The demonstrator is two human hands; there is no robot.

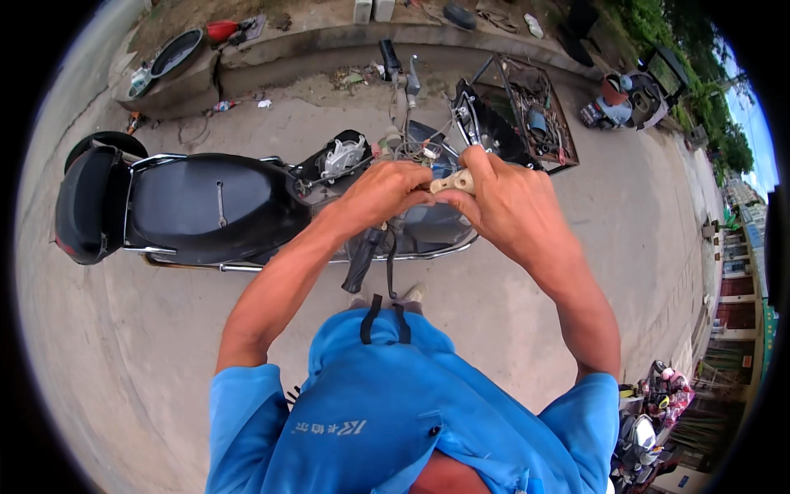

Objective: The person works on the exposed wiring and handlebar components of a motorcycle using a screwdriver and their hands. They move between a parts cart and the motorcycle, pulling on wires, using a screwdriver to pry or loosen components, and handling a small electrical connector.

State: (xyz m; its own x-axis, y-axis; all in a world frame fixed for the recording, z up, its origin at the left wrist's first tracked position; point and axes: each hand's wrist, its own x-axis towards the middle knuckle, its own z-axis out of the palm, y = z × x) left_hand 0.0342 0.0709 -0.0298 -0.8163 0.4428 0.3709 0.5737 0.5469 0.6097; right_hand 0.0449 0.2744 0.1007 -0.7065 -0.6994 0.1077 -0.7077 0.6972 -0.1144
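Both my hands meet above the front of a black scooter [222, 198] with its handlebar area opened up. My right hand [514, 202] grips a small beige part with round holes [454, 182] between thumb and fingers. At that part's left end, my left hand [383, 191] is closed in a pinch. A little dark material shows by the left fingertips, too small to name. Just beyond the hands lie exposed wires [401, 148] and a silvery round housing [344, 156]. A spanner [220, 204] rests on the scooter's seat.
A black handlebar grip [362, 259] points toward me; the other grip [388, 58] points away. Right of the scooter's front stands a metal-framed cart of tools and scrap [539, 115]. Behind runs a low concrete kerb [329, 45] with a black basin [176, 53]. Buckets [613, 90] stand far right.
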